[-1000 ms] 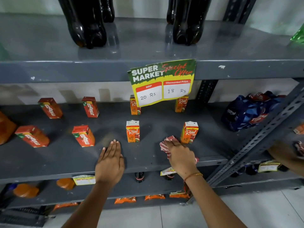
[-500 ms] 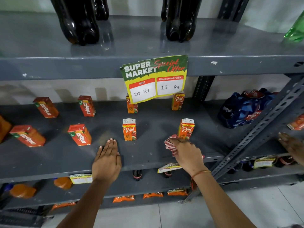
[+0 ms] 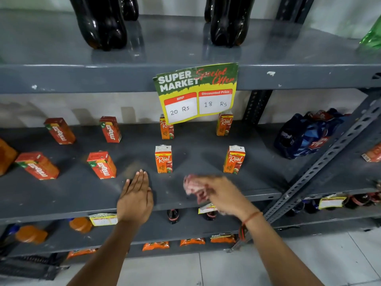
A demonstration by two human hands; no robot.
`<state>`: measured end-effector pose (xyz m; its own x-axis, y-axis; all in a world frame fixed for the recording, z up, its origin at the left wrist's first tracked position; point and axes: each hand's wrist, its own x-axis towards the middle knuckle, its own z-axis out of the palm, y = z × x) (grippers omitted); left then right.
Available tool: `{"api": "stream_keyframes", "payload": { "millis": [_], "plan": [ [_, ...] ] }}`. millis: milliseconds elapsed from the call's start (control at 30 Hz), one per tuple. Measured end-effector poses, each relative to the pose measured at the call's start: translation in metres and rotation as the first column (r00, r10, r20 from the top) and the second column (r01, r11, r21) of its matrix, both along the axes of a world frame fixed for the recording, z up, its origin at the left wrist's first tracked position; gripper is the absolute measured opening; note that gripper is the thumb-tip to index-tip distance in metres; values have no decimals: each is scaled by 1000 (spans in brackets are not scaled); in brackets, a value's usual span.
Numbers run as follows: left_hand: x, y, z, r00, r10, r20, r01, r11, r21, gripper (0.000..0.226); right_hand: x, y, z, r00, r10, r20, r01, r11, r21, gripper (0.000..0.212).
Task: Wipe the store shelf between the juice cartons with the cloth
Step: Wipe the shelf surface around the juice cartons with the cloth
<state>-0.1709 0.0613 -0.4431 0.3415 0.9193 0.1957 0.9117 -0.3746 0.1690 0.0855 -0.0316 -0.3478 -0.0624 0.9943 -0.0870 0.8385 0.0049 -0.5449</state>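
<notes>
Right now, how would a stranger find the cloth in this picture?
Look at the middle grey shelf, under the yellow price sign. In front of the two front Real cartons, the right hand holds the cloth: pink-and-white, crumpled, the only soft thing there.

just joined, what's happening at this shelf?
A person is wiping the grey middle shelf of a store rack. The right hand holds a bunched red-and-white cloth, blurred with motion, on the shelf in front of the gap between the two front Real juice cartons. The left hand lies flat, palm down, near the shelf's front edge. The cartons stand upright, untouched.
</notes>
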Motion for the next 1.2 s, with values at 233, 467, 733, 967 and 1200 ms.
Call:
{"api": "stream_keyframes", "payload": {
  "millis": [233, 467, 733, 967, 1200],
  "plan": [
    [0, 0, -1, 1000, 13, -5, -13, 1000, -12, 61, -11, 41, -51, 951, -197, 237, 171, 977, 127, 68],
    [-1, 0, 0, 1000, -5, -17, 5, 1000, -28, 62, -90, -12, -34, 949, 188, 252, -233, 959, 162, 59],
    [0, 0, 0, 1000, -6, -1, 6, 1000, -4, 59, -28, 46, 7, 982, -153, -110, 178, 945, 275, 57],
    [1, 2, -2, 998, 8, 59, -8, 1000, 6, 56, 5, 180, -42, 909, -376, 182, 337, 918, 209, 50],
    [2, 5, -7, 997, 3, 78, -6, 999, 39, 55, 34, 249, -100, 934, -264, 242, 291, 954, -80, 38]
  ]
}}
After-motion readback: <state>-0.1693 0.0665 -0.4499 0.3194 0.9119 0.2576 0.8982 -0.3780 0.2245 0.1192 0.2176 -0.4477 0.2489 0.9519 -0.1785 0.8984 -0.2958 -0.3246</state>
